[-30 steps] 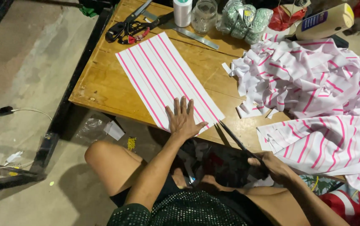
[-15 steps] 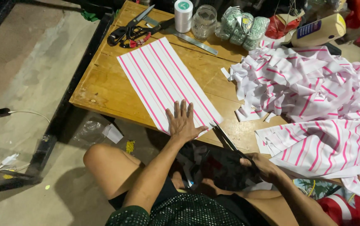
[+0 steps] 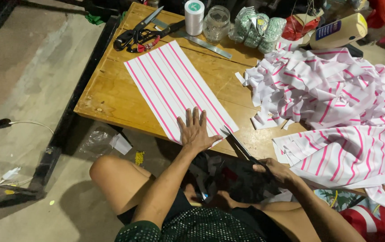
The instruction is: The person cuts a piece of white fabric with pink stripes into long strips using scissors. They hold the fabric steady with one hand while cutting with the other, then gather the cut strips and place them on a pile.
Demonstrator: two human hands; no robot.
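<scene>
Striped fabric pressed by left hand, scissors in right hand

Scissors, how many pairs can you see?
3. One black pair is in the right hand, blades at the near corner of the pink-striped white fabric sheet. Two more, black-handled and red-handled, lie at the wooden table's far edge. Others may hide under the clutter.

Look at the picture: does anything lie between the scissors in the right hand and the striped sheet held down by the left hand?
Nothing visible does. The scissors in the right hand already reach the near edge of the striped sheet, just beside the left hand pressing it flat.
</scene>
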